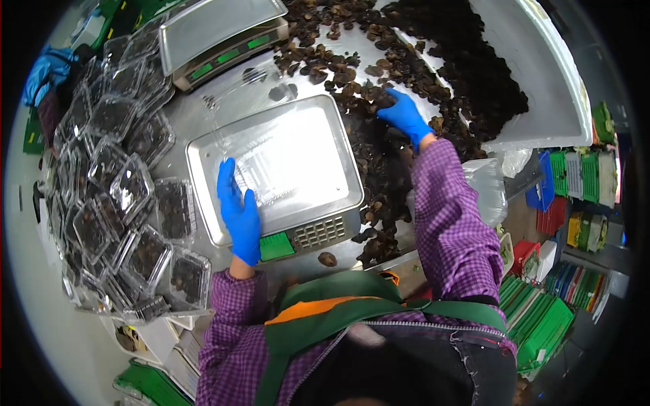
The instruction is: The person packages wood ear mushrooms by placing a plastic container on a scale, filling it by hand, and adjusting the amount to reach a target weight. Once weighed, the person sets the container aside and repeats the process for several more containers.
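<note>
My left hand (238, 213), in a blue glove, is over the left part of a metal weighing scale pan (318, 145). Its fingers are stretched out and the thumb stands apart. Beside them on the pan is a clear ribbed shape (261, 172); glare hides whether it is a plastic tray or a reflection. My right hand (406, 116), also blue-gloved, reaches into loose dark brown mushrooms (349, 88) right of the scale. Its thumb and fingers are bent around a small clump of them. The scale's keypad (321, 232) faces me.
Clear plastic boxes (112, 118), several with dark contents, are heaped at left. A second scale (220, 30) stands behind them. A large white bin (535, 74) spills mushrooms at back right. Clear trays (486, 189) are stacked by my right sleeve. Coloured crates (535, 318) stand at lower right.
</note>
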A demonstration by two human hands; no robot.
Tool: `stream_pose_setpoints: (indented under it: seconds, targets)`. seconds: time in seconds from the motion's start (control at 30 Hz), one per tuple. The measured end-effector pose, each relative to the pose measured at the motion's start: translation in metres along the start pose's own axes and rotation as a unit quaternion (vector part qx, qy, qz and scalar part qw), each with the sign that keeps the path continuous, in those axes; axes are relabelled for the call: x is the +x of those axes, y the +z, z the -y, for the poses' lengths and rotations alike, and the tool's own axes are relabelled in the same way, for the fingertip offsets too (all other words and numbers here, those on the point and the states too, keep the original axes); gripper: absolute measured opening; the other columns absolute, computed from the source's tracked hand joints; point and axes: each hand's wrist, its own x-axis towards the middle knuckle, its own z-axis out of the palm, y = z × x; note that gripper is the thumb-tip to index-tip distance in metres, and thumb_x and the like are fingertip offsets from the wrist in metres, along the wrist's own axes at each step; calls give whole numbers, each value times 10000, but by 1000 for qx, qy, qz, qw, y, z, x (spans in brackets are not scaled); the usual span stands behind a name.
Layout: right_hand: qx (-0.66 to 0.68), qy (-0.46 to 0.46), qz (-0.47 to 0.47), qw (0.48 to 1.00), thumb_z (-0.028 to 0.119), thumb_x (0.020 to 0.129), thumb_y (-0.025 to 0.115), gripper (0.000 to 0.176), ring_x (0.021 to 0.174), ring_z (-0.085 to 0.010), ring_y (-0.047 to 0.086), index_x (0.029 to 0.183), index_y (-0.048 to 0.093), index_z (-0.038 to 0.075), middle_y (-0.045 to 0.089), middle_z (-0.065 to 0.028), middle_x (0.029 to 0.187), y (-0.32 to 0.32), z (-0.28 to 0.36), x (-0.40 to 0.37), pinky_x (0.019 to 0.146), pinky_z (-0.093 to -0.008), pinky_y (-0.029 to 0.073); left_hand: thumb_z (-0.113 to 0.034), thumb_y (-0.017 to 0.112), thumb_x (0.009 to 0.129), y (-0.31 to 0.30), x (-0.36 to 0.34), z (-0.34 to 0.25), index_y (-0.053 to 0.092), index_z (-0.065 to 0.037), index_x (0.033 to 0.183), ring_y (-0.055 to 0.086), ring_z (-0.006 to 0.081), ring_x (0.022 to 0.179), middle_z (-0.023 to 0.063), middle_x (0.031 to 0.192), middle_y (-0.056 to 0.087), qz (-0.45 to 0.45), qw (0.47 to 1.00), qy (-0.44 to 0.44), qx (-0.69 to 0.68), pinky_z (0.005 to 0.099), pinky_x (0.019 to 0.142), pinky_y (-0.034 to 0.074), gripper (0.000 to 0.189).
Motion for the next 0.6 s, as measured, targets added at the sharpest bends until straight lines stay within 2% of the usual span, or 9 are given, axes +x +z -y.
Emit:
stream_pose_setpoints:
  seconds: [0.13,0.27,0.3,0.33,0.37,0.4,0.5,0.53,0.6]
  targets:
    - [49,-53,-12,997,178,673,762,689,1027,-256,633,1298,517,22,642,-176,1151,-23,89,-48,917,-329,485,179,346,774,2,5,-4,309,9,1426,272,247,1400,147,1469,345,-8,1000,11,-20,370,1168,154,675]
    - [152,-154,128,968,147,692,763,615,1019,-184,618,1246,536,6,625,-157,1179,-2,169,-84,913,-293,482,185,329,762,6,4,-10,319,12,1421,292,246,1391,148,1457,364,-18,999,14,-40,371,1168,162,681]
    - [203,-206,134,948,178,688,773,574,984,-240,640,1202,563,30,643,-146,1109,28,162,-80,900,-319,490,184,329,760,7,3,-10,320,9,1422,299,242,1388,144,1458,366,-21,998,21,-54,365,1163,171,685]
    - [116,-213,148,959,218,675,786,574,973,-308,631,1184,571,62,632,-140,1074,42,176,-86,898,-358,492,184,329,760,7,1,-10,320,9,1422,299,242,1388,144,1458,366,-23,998,24,-53,365,1163,171,685]
    - [6,-254,132,958,241,666,790,568,1032,-341,588,1169,575,89,591,-131,1154,50,196,-95,917,-385,479,181,333,763,7,0,-11,321,6,1423,300,241,1388,140,1459,366,-21,998,30,-53,363,1161,174,683]
    - [-45,-305,168,936,239,656,797,656,1118,-348,538,1247,539,119,534,-158,1237,64,198,-92,953,-410,457,178,336,765,7,-1,-12,322,2,1424,301,239,1388,137,1460,366,-18,998,36,-54,360,1159,178,682]
    - [-30,-355,153,922,243,630,816,863,1237,-440,432,1394,420,175,421,-235,1379,74,203,-98,1031,-450,404,185,360,791,5,-6,-8,327,-17,1427,316,241,1380,129,1458,376,-29,998,14,-50,366,1151,195,668]
    - [-15,-314,168,934,191,662,800,854,1298,-361,410,1415,397,183,415,-218,1404,61,209,-102,1079,-416,349,187,364,795,3,-7,-9,331,-25,1427,324,243,1376,128,1457,379,-24,998,3,-62,370,1149,200,667]
    - [49,-315,120,940,200,703,766,769,1263,-348,448,1392,424,180,430,-173,1403,36,192,-95,1045,-392,392,185,376,801,-3,-9,-4,343,-33,1422,333,242,1371,128,1458,379,-20,998,-6,-53,372,1146,209,658]
